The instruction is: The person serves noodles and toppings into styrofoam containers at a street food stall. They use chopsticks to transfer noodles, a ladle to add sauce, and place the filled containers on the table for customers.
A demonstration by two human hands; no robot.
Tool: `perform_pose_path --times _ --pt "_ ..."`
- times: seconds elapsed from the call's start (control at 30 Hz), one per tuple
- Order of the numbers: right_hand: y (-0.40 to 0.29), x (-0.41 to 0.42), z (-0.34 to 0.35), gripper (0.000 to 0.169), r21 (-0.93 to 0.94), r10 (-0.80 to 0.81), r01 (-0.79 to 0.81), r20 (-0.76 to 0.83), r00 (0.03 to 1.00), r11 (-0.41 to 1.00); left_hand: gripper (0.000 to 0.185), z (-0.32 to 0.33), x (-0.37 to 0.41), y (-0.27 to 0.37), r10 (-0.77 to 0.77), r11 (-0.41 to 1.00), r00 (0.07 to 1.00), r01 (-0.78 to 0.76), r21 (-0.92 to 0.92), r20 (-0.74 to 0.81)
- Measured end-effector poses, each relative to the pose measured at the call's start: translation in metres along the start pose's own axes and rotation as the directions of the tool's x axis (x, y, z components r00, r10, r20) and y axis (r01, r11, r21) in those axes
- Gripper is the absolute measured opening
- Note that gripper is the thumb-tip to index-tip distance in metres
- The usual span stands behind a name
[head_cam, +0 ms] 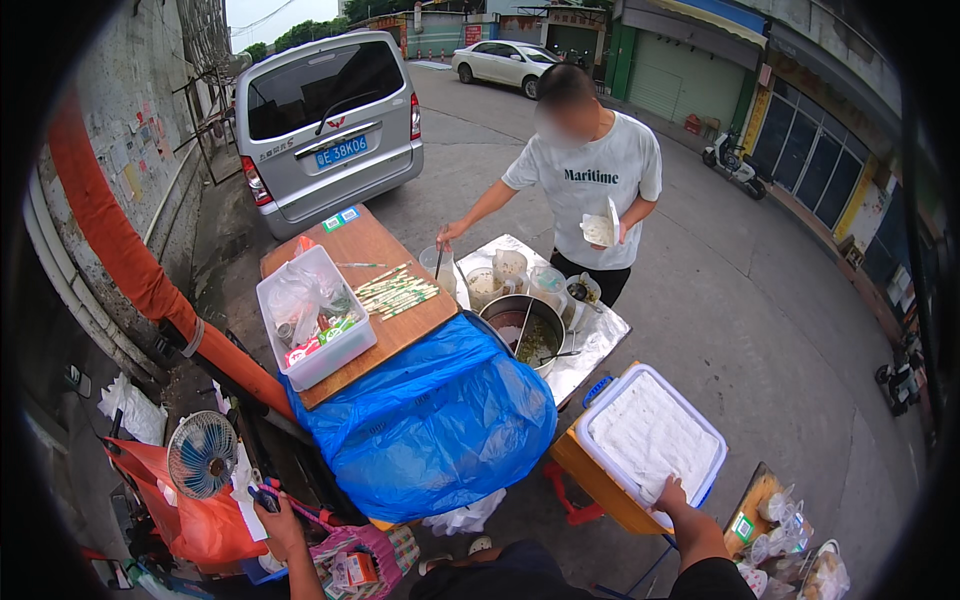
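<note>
My left hand (283, 526), low on the left, is closed around a small dark object (265, 498) that I cannot identify. A white strip of paper or plastic (247, 510) hangs beside it. My right hand (670, 495) rests at the near edge of a white cloth-like cover (652, 431) in a plastic tub (720, 456). Its fingertips touch the cover; whether they pinch it is unclear. The tub stands on a wooden stand (604, 480). Between my arms, a blue plastic sheet (442, 420) drapes over something bulky.
Across the stall, a person (600, 176) holds a white food box (600, 225) and reaches into a clear jug (436, 259). A divided metal pot (559, 319) stands nearby. Wrapped chopsticks (397, 292) and a plastic bin (352, 349) lie on a board. A fan (201, 454) is left.
</note>
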State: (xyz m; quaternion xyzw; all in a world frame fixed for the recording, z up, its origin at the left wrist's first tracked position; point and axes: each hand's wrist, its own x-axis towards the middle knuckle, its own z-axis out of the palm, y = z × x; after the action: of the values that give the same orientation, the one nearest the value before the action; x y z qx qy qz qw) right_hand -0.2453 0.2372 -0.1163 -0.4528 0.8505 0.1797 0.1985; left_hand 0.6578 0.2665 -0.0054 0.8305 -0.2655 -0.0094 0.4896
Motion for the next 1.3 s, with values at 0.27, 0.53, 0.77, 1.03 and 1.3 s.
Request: perform_pose_path --times 0.27,0.53,0.77,1.03,1.3 --pt "0.001 0.002 0.001 0.152 0.003 -0.002 0.002 -0.007 1.000 1.000 0.070 -0.002 -0.002 0.008 -0.015 1.000 1.000 0.015 0.014 0.005" --pt "-0.002 -0.001 -0.002 0.152 0.002 -0.006 0.006 0.000 1.000 1.000 0.071 -0.002 -0.002 0.006 -0.003 1.000 1.000 0.003 0.007 -0.008" --pt "0.002 0.002 0.000 0.151 -0.034 0.007 -0.007 0.009 1.000 0.999 0.071 0.000 -0.004 0.012 -0.029 1.000 1.000 0.029 -0.001 0.006" --pt "-0.001 0.002 0.001 0.148 -0.025 0.006 -0.006 0.002 1.000 1.000 0.070 -0.001 -0.002 0.007 -0.018 1.000 1.000 0.018 0.006 -0.002" --pt "-0.002 -0.002 -0.001 0.149 0.018 -0.012 0.012 -0.009 1.000 1.000 0.069 -0.001 0.000 0.003 0.004 1.000 1.000 -0.004 0.002 -0.007"
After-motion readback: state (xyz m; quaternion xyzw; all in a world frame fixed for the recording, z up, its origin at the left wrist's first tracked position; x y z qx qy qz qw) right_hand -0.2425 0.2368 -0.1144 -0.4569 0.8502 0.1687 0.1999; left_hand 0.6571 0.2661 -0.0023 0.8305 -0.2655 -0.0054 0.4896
